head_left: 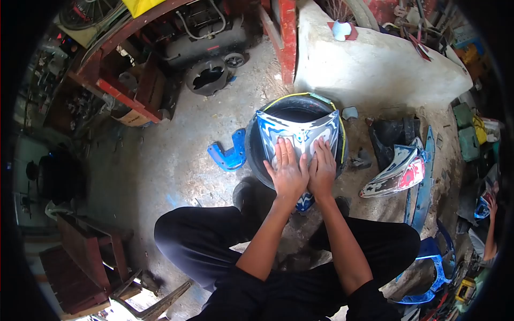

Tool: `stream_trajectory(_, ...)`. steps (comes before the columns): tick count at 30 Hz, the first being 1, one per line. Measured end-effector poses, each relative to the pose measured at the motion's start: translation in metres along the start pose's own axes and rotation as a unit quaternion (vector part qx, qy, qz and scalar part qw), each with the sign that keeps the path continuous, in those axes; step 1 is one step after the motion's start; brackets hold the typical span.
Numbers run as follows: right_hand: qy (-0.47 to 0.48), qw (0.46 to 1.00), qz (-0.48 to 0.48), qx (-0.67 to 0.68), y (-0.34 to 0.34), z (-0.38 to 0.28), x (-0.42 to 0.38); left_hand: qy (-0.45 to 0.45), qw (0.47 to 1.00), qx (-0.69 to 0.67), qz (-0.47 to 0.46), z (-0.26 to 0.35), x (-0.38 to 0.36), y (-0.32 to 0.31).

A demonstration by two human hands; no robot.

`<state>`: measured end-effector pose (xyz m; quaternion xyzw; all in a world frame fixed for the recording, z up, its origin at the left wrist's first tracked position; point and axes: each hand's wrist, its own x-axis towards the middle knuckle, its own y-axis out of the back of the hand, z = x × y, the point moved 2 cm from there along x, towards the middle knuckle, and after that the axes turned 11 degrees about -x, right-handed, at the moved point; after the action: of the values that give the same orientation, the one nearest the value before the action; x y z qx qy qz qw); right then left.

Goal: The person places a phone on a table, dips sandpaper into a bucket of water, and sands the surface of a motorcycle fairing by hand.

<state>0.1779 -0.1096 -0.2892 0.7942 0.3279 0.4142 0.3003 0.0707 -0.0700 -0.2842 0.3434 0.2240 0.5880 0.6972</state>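
A motorcycle fairing panel point(302, 131), with blue, white and grey patches like sanded paint, lies across the top of a black bucket point(256, 152). Its narrow blue end points toward me. My left hand point(289, 172) rests flat on the panel with fingers stretched out and thumb spread. Close beside it, my right hand point(322, 167) also lies flat on the panel, fingers extended; the thumbs nearly meet. Whether anything thin is under the palms is hidden. A yellow handle point(292, 95) curves around the bucket's far rim.
Left of the bucket lies a blue plastic part point(229, 152). To the right are a partly stripped panel point(395, 171), a long blue strip point(423, 184) and a blue frame piece point(432, 273). At far right, another person's hand point(492, 207) touches a blue-and-white part. A white wall point(369, 67) stands ahead.
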Motion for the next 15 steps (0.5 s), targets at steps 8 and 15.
stream_trajectory(8,-0.006,1.0,-0.006,-0.001,0.004,-0.006,0.003,0.126,0.988,-0.08,-0.027,-0.015,0.096,0.023)
stream_trajectory(15,-0.004,1.0,0.007,-0.006,0.001,-0.003,0.001,0.021,1.0,-0.018,-0.008,0.0,0.013,0.005)
